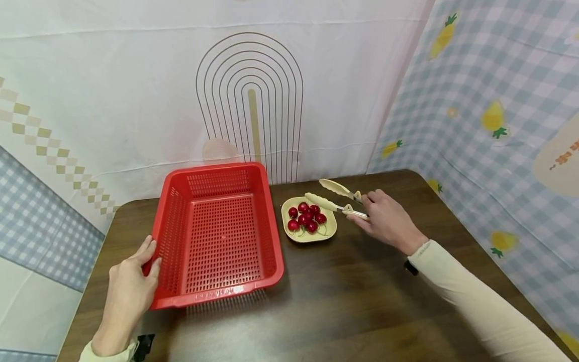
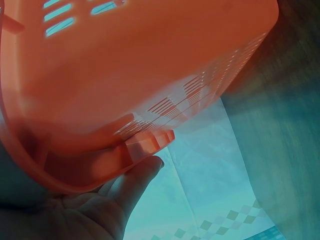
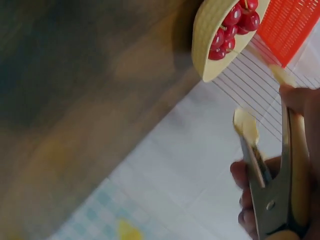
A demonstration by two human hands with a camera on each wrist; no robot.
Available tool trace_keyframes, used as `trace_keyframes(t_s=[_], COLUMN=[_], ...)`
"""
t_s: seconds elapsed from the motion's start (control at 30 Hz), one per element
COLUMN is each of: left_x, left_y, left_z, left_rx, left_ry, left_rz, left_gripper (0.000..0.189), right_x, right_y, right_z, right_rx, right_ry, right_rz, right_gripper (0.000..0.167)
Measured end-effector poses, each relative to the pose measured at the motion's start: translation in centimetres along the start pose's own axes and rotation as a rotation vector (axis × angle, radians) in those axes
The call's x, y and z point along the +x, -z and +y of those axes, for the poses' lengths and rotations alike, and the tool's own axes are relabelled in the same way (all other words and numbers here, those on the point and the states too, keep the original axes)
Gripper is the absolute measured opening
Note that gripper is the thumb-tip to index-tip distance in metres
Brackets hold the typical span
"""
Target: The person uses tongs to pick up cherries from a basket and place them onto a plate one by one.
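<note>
My left hand (image 1: 132,281) grips the left rim of a red plastic basket (image 1: 221,241) with perforated walls and floor; its thumb lies along the rim in the left wrist view. The basket holds nothing. In my right hand (image 1: 388,220) is a pair of tongs (image 1: 357,213) with cream tips and metal arms, spread apart. One tip overlaps the edge of a small pale yellow dish (image 1: 329,232) in the head view. Several red cherries (image 1: 304,219) with stems lie in the dish, just right of the basket. The right wrist view shows the dish (image 3: 200,50) beyond the tongs (image 3: 270,205).
A dark wood table (image 1: 344,301) carries everything. A white cloth wall (image 1: 135,100) with an arch print stands behind the table, and a checkered cloth (image 1: 475,166) with pineapple prints runs along the right side.
</note>
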State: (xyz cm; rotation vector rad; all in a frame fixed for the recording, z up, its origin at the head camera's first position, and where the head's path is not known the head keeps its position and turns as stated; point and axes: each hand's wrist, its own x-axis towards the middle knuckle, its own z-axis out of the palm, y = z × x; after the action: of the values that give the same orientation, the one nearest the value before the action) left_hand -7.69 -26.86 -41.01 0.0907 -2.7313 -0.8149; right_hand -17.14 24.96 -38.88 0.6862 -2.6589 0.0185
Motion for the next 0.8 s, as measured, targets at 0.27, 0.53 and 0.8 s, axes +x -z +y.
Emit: trace_keyframes(t_s=[0.27, 0.53, 0.8], left_x=[-0.1, 0.0, 0.0], left_y=[-0.1, -0.2, -0.1], left_z=[0.0, -0.1, -0.1], left_rx=[-0.005, -0.009, -0.002], left_ry=[-0.03, -0.019, -0.011], left_rz=[0.021, 0.016, 0.011], left_gripper=[0.045, 0.045, 0.045], right_x=[-1.0, -1.1, -1.3], right_y=[-1.6, -3.2, -4.9], right_z=[0.0, 0.1, 0.7], right_rx=[0.023, -0.013, 0.021], right_ry=[-0.135, -0.261, -0.46], right_rz=[0.129, 0.232, 0.183], right_gripper=[0.055, 0.071, 0.084])
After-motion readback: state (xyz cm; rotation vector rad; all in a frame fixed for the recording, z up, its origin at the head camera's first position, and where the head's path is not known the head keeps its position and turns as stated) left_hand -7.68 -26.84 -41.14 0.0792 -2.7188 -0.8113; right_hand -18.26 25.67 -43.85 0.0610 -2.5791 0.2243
